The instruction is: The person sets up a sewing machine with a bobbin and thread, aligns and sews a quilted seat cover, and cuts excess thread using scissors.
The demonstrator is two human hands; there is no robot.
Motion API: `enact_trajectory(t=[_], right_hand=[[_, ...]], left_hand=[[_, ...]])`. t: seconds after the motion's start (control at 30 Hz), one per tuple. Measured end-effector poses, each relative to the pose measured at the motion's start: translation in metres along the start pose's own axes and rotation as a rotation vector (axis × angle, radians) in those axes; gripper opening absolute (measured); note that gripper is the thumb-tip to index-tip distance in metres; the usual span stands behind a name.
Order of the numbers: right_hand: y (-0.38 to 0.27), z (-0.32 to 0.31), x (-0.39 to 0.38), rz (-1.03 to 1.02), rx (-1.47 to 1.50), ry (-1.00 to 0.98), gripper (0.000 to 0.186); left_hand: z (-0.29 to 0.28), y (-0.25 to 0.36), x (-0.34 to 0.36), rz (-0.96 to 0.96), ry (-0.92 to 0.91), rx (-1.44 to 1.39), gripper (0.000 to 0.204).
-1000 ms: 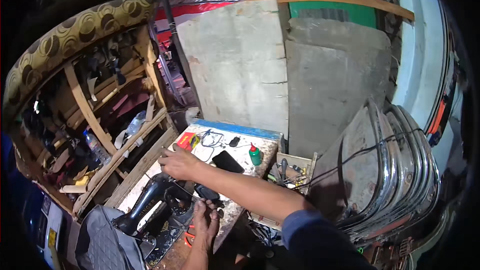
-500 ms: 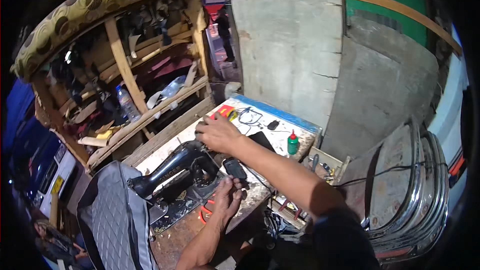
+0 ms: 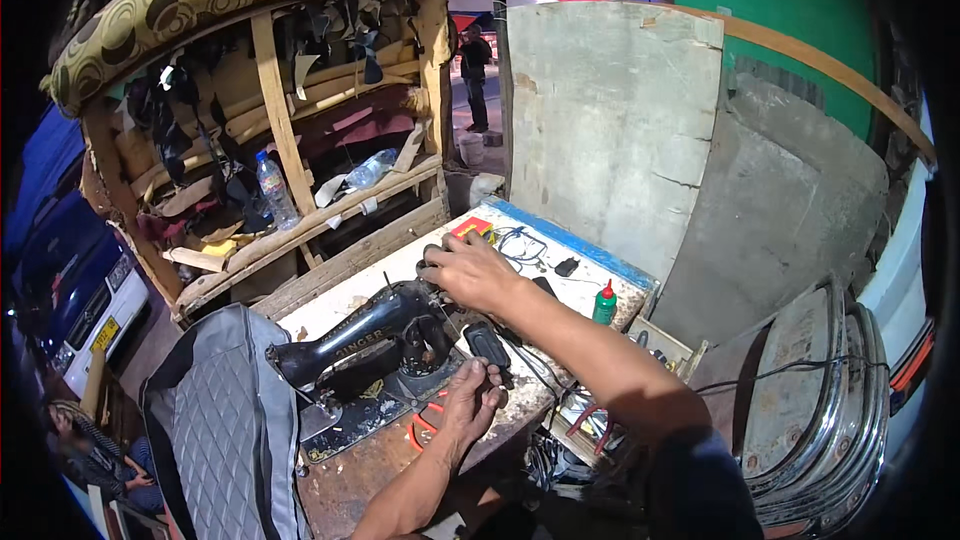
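Observation:
A black sewing machine point(image 3: 345, 342) with worn gold lettering stands on the worktable. At its right end, my right hand point(image 3: 478, 275) reaches over with curled fingers closed around a dark part I cannot make out. My left hand point(image 3: 472, 402) is lower, just right of the machine base, thumb and fingers pressed together against the near end of a small black oblong casing point(image 3: 487, 345). Whatever the fingers grip there is hidden. Orange-red looped handles point(image 3: 425, 427) lie beside my left wrist. Grey quilted fabric point(image 3: 215, 430) drapes at the machine's left.
Along the table's far side lie a red and yellow box point(image 3: 472, 228), a coiled dark cable point(image 3: 520, 248) and a black plug point(image 3: 567, 267). A green bottle point(image 3: 605, 306) stands right. Wooden shelves point(image 3: 275, 110) rise behind; chrome-edged frames point(image 3: 800, 420) lean at right.
The whole view has shifted, showing the scene a little more to the right. Both hands remain at about the same places by the machine and the black casing.

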State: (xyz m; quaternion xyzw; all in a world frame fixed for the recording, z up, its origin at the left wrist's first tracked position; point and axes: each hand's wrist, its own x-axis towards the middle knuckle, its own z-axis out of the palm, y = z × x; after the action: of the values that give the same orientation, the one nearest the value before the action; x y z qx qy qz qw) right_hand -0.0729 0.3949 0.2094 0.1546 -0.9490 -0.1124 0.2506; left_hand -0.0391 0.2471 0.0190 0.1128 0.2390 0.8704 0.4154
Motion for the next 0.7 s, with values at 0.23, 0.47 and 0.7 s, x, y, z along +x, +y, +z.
enact_trajectory(t=[0.23,0.47,0.7], right_hand=[[-0.004,-0.001,-0.003,0.041,0.061,0.017,0.021],[-0.002,0.002,-0.003,0.032,0.049,0.049,0.021],[-0.002,0.003,-0.002,0.036,0.053,0.058,0.021]], left_hand=[[-0.008,0.0,0.002,0.019,-0.037,-0.041,0.018],[-0.007,0.001,0.002,0.03,-0.055,-0.074,0.016],[-0.009,0.0,0.002,0.037,-0.068,-0.063,0.017]])
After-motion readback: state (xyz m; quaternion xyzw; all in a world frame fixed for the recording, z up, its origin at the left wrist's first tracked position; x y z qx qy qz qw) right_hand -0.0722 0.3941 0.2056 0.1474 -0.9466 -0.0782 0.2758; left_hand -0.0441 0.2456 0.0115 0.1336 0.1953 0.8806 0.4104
